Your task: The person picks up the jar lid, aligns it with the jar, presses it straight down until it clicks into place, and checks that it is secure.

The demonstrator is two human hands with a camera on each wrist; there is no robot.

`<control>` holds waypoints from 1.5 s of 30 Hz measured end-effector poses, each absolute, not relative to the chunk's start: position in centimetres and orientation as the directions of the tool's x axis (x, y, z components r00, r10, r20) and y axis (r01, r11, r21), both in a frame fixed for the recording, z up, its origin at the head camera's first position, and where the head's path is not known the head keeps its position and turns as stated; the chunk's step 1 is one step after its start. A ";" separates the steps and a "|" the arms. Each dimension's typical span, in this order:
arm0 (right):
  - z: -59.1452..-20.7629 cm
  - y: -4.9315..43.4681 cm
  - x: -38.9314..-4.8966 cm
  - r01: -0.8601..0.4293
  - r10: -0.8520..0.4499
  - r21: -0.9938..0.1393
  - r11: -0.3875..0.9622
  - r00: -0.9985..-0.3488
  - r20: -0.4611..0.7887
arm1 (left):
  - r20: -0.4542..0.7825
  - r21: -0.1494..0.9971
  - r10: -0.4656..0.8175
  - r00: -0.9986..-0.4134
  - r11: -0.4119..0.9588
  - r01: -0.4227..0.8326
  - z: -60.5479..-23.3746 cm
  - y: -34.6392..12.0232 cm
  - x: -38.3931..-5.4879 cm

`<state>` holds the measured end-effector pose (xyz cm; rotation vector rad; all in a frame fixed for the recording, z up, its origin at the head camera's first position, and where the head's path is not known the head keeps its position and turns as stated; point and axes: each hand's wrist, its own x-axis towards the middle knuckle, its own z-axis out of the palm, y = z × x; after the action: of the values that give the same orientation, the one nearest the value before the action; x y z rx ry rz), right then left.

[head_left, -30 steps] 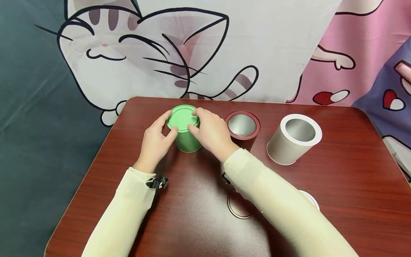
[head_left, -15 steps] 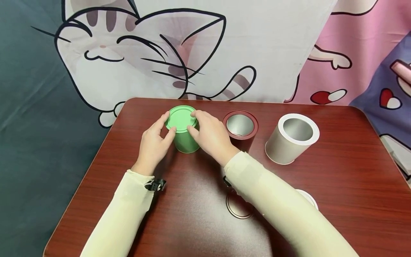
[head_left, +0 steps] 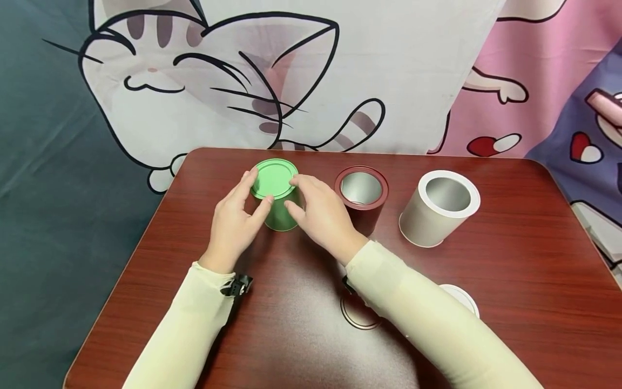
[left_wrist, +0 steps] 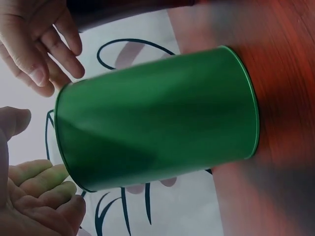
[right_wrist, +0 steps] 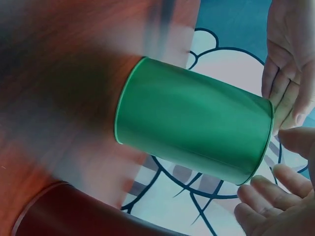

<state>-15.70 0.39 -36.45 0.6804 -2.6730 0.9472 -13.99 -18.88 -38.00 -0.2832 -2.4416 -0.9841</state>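
Observation:
A green can stands upright near the table's back edge, its green lid sitting flat on top. My left hand is at the lid's left side, fingertips right at the rim, thumb apart from the can. On the right side, my right hand has a fingertip at the rim while its thumb stands off the can's wall. Both wrist views show the green can's side upright on the table, with relaxed fingers of both hands around its lidded end.
Right of the green can stands a dark red can with an open top. Farther right is a white can, also open. A white lid and a dark red round lid lie nearer, partly hidden by the right sleeve.
Both thumbs have come away from the lid's rim, and the right hand has shifted slightly down and right. The green can and lid stay in place; the view has shifted slightly.

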 end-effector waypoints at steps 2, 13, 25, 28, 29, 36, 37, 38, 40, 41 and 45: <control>-36.7 0.6 -15.4 -0.499 -0.347 -0.555 0.665 -0.865 0.363 | 0.514 0.598 0.005 -0.858 0.715 0.362 -38.1 -18.7 -13.7; -37.4 1.8 -13.9 -0.514 -0.341 -0.612 0.601 -0.857 0.386 | 0.548 0.586 0.040 -0.835 0.695 0.418 -39.2 -17.4 -11.7; -38.1 3.1 -12.0 -0.500 -0.334 -0.655 0.566 -0.866 0.373 | 0.648 0.580 0.074 -0.758 0.597 0.554 -39.6 -15.8 -9.7; -38.4 3.4 -11.6 -0.504 -0.336 -0.662 0.555 -0.864 0.376 | 0.651 0.588 0.093 -0.753 0.567 0.578 -39.6 -15.5 -9.3; -38.4 3.6 -11.5 -0.502 -0.334 -0.664 0.554 -0.865 0.375 | 0.646 0.591 0.100 -0.756 0.562 0.579 -39.6 -15.5 -9.2; -39.1 4.5 -10.8 -0.490 -0.321 -0.664 0.564 -0.872 0.371 | 0.596 0.603 0.147 -0.789 0.567 0.561 -40.4 -15.1 -8.7; -39.2 4.6 -10.7 -0.490 -0.322 -0.664 0.564 -0.871 0.370 | 0.596 0.601 0.152 -0.788 0.567 0.564 -40.5 -15.1 -8.6; -39.2 4.7 -10.6 -0.492 -0.323 -0.664 0.563 -0.871 0.370 | 0.595 0.599 0.156 -0.788 0.568 0.565 -40.6 -15.0 -8.5; -39.4 4.9 -10.4 -0.495 -0.324 -0.658 0.567 -0.869 0.374 | 0.587 0.600 0.165 -0.793 0.568 0.563 -40.7 -14.9 -8.4; -39.5 5.0 -10.3 -0.498 -0.324 -0.655 0.568 -0.867 0.379 | 0.581 0.601 0.171 -0.796 0.570 0.561 -40.7 -14.8 -8.3; -39.8 5.4 -9.9 -0.512 -0.322 -0.642 0.570 -0.859 0.399 | 0.546 0.610 0.198 -0.814 0.572 0.549 -40.7 -14.5 -8.1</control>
<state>-9.86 5.42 -39.83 0.6941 -2.5658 1.1637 -8.11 -14.54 -40.72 -0.6025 -2.3860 -1.1335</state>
